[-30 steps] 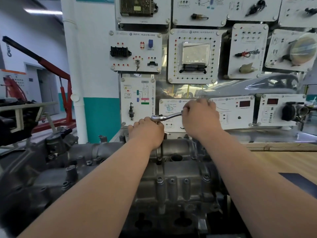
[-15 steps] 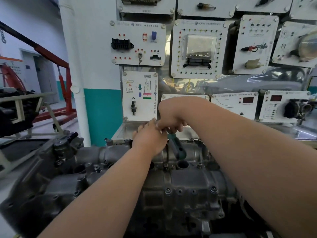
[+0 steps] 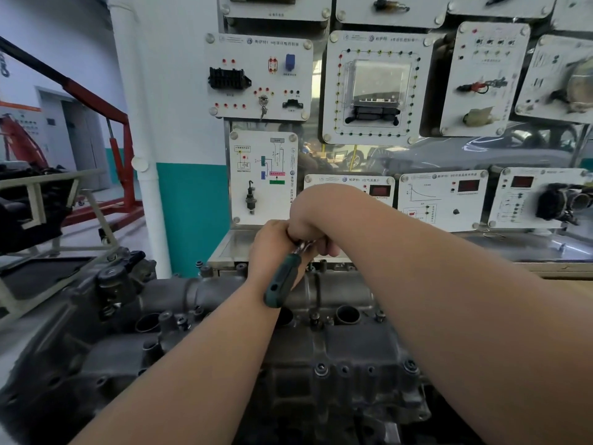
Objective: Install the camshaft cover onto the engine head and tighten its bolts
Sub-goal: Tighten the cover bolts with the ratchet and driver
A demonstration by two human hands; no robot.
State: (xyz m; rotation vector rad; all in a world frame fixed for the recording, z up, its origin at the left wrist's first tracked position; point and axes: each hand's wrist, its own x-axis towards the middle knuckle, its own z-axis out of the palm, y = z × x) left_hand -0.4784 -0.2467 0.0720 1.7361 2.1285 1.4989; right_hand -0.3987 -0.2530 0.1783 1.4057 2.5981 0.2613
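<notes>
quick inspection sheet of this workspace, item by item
surface: wooden bench right of the engine
job's things: cover sits on the engine, front bolts in; green-handled ratchet at the rear edge
clutter: nothing seen
grips: right hand grips the ratchet shaft; left hand at its head, fingers hidden
cables: nothing seen
surroundings: training panels behind, red hoist left
</notes>
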